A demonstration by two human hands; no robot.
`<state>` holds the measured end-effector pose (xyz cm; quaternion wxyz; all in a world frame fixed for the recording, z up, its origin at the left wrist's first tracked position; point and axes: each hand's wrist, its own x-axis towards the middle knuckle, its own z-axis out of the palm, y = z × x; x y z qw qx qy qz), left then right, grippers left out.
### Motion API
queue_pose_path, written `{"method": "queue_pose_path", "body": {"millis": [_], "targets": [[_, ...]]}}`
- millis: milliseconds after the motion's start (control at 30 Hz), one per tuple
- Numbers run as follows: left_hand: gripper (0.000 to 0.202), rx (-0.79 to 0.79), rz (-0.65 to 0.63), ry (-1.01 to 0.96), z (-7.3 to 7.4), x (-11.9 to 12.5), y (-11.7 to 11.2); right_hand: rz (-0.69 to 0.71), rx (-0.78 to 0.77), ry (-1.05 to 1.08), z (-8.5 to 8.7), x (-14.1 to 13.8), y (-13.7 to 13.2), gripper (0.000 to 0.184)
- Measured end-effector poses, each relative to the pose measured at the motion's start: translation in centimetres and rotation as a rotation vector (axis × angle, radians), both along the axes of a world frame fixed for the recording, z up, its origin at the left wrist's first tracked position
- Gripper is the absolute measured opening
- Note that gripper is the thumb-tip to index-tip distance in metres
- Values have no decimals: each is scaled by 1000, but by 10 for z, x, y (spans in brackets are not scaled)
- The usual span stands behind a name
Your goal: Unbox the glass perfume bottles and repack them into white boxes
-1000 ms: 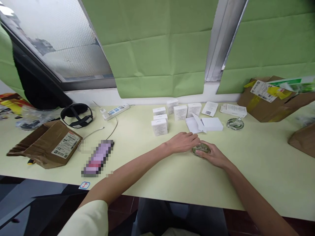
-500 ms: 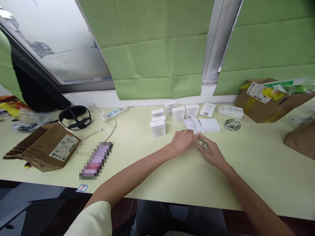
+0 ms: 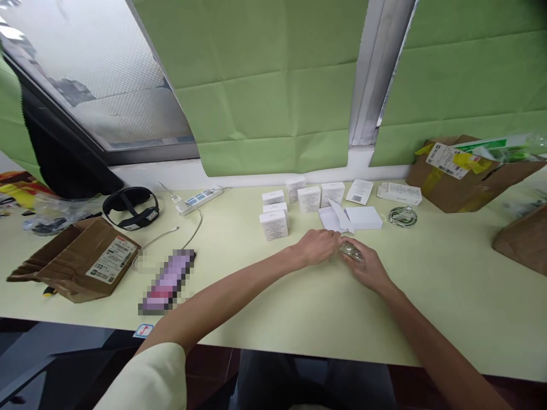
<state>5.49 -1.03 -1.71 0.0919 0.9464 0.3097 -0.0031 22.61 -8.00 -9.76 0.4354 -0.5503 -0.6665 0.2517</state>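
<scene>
A small shiny packet [image 3: 351,250] in clear wrapping sits in my right hand [image 3: 370,267], whose fingers and thumb are closed round it. My left hand [image 3: 319,247] is closed against the packet's left end, its fingertips meeting my right thumb; the exact spot they pinch is hidden. What is inside the wrapping is too small to tell. Just beyond my hands lies an opened white box [image 3: 364,218] with its flaps [image 3: 337,216] raised. Further right, a round coil [image 3: 402,216] in clear wrapping rests on the table.
Several small white boxes [image 3: 274,225] stand left of the opened box. A flat white box [image 3: 399,192] lies near the wall. Cardboard boxes [image 3: 448,182] [image 3: 81,256] flank the table [image 3: 299,307]. At left are a phone [image 3: 168,282], a black headset [image 3: 130,208] and a power strip [image 3: 203,199].
My left hand has shifted slightly downward and its wrist has turned a little. Both hands stay together at the packet. The whole view has tilted slightly.
</scene>
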Motion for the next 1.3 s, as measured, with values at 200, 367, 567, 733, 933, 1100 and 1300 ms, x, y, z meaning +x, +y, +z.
{"method": "queue_pose_path", "body": {"millis": [200,367,567,733,933,1100,1300], "targets": [[57,-248,244,-25,10,14,-1,-106,192,-111,-2,-1,2,42],[63,-328,315,-59,15,9,0,-150,183,-115,-1,-8,5,41],[56,-197,108,-152,-20,-39,-27,-270,-30,-23,7,28,0,46],[22,-223,273,-182,-53,-37,-17,-219,-315,190,18,64,-10,59],[49,-130,582,-375,-59,-17,27,-122,-424,224,18,55,-12,65],[45,-115,410,-471,-49,-26,9,-35,-458,168,21,42,-9,65],[26,191,-244,-205,-25,-20,-13,281,-458,179,33,21,-16,60]]}}
